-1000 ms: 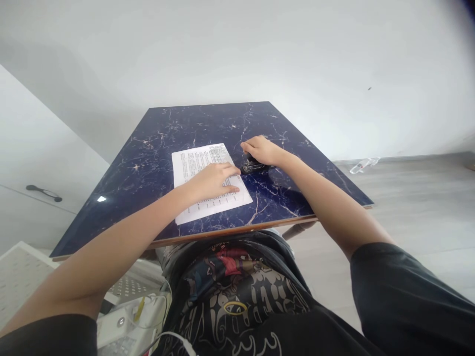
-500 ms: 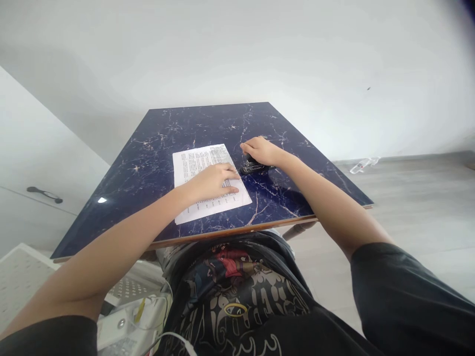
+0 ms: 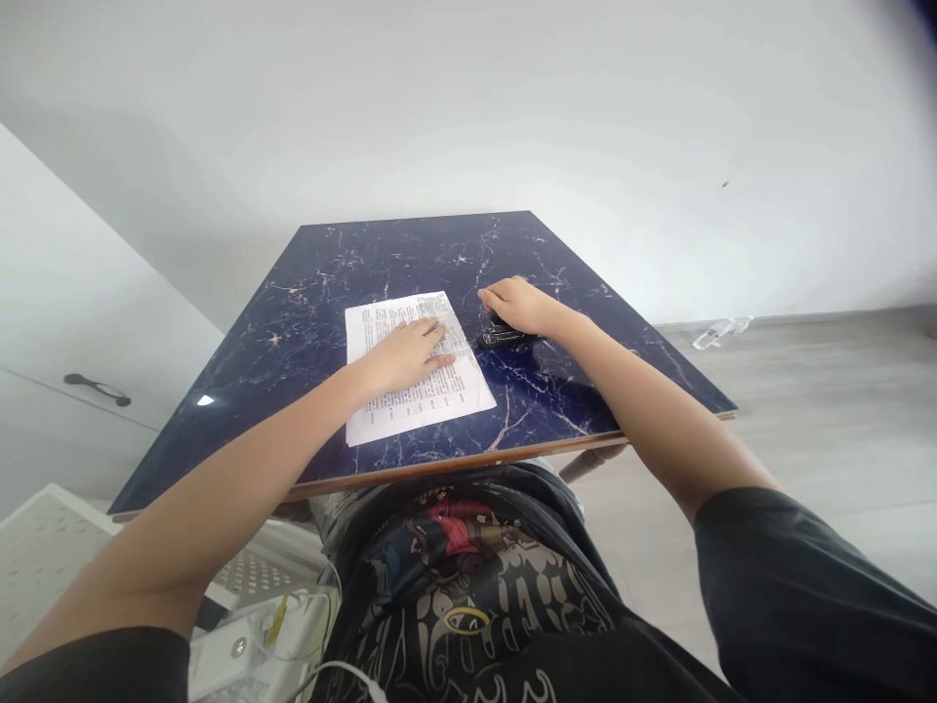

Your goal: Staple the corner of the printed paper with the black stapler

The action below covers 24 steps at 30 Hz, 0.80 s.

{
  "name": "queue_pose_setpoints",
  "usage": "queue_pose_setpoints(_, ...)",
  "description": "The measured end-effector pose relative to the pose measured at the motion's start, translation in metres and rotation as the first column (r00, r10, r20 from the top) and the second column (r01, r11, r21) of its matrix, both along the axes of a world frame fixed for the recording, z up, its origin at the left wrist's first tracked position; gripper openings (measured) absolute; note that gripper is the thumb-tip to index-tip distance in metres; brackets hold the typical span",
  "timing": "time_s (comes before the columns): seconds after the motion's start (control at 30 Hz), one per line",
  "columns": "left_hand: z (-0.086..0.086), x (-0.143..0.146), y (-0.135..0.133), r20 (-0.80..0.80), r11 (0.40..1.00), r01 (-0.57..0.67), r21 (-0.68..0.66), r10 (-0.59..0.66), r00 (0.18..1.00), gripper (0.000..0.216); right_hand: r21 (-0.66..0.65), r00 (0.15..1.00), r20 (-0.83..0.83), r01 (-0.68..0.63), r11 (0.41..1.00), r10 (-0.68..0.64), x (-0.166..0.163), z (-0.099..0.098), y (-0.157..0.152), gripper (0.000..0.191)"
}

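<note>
A printed sheet of paper (image 3: 399,395) lies on the dark blue marble-patterned table (image 3: 314,303). My left hand (image 3: 406,353) rests flat on the sheet, fingers stretched out. Just right of the paper's edge, my right hand (image 3: 516,305) covers a small black stapler (image 3: 498,338), with the fingers curled over its top. Most of the stapler is hidden under the hand.
A white wall stands behind the table. A white cabinet with a black handle (image 3: 98,389) is at the left. A white perforated rack (image 3: 44,547) sits low at the left. On the grey floor at the right lies a clear plastic bottle (image 3: 717,332).
My left hand has drawn back a little toward the middle of the sheet. The right hand stays on the stapler. The view has tilted slightly.
</note>
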State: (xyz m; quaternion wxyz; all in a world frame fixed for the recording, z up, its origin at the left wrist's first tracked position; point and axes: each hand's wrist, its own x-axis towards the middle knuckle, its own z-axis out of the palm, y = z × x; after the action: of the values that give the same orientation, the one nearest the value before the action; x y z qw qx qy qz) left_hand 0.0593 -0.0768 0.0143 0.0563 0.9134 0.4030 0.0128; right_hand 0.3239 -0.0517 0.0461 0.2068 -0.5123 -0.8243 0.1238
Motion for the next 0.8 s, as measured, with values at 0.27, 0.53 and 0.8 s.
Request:
queue_pose_setpoints(0.27, 0.002, 0.004, -0.008, 0.053, 0.997, 0.060, -0.046, -0.057, 0.997, 0.075, -0.029, 0.993, 0.020, 0.116, 0.993, -0.116, 0.021, 0.001, 0.010, 0.055)
queue_pose_setpoints(0.53, 0.018, -0.027, 0.020, 0.080, 0.997, -0.064, -0.036, 0.067, 0.995, 0.062, -0.235, 0.953, 0.198, -0.180, 0.955, 0.228, 0.052, 0.018, 0.005, 0.042)
queue_pose_setpoints(0.8, 0.002, -0.026, 0.028, 0.207, 0.996, -0.084, 0.009, 0.081, 0.975, 0.035, -0.024, 0.999, -0.025, -0.034, 0.999, 0.033, -0.017, 0.009, -0.015, 0.031)
